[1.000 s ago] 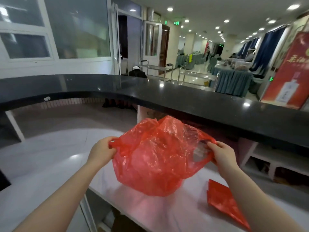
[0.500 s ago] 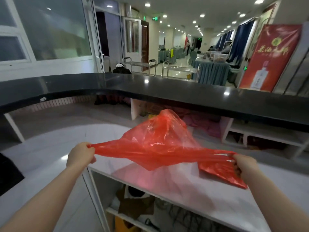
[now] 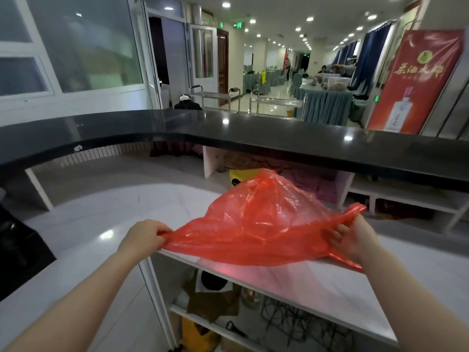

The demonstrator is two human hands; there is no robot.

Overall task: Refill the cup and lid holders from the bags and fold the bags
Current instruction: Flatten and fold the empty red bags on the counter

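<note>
Fingers point(image 3: 162, 231) of the left hand point(image 3: 143, 237) curl tight round one bunched end of the red plastic bag point(image 3: 256, 224), and over at three o'clock the right hand point(image 3: 351, 240) pinches the other end, thumb and fingers closed on the twisted plastic. Between the two hands the bag stretches out wide, its lower edge drawn fairly taut, its middle billowing up in a crinkled peak toward twelve o'clock. It hangs just above the white bench point(image 3: 330, 283), near the bench's front edge, and a pink glow shows on the glossy top right beneath it. Whether the lowest fold touches the surface, hard to tell. Both bare forearms come in from six o'clock. Below the bench, an open shelf point(image 3: 203, 318) holds a brown crumpled bundle, a yellow bag and a tangle of dark wire. Out at twelve o'clock a black raised counter point(image 3: 228, 133) curves across the whole view. Beyond it, at two o'clock, a red banner point(image 3: 416, 82) stands upright, and a long hall with draped tables runs away under ceiling spotlights.
</note>
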